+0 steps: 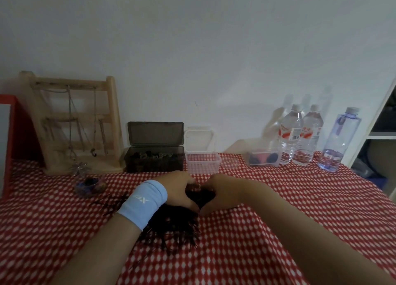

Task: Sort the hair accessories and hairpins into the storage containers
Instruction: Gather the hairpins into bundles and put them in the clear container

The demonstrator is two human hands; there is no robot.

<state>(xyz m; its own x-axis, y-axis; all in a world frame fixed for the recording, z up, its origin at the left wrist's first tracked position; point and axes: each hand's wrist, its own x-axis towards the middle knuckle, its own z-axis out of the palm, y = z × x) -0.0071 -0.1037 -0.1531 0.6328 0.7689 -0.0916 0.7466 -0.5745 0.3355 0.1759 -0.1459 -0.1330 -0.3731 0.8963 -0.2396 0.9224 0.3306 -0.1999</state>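
Where the hairpins sit: loose dark heap on the near middle of the red checked bench, partly under the left forearm.
Left grip: fingers and thumb curled round the heap's far clump.
Right grip: same deal, cupped round that clump from the other side.
Handling: I'd guess light, thin, stiff and slippery, so scoop a bunch from both sides, low against the cloth.
Clear box: just beyond the hands, lid up.
Dark box: left of it, lid up, dark bits inside.
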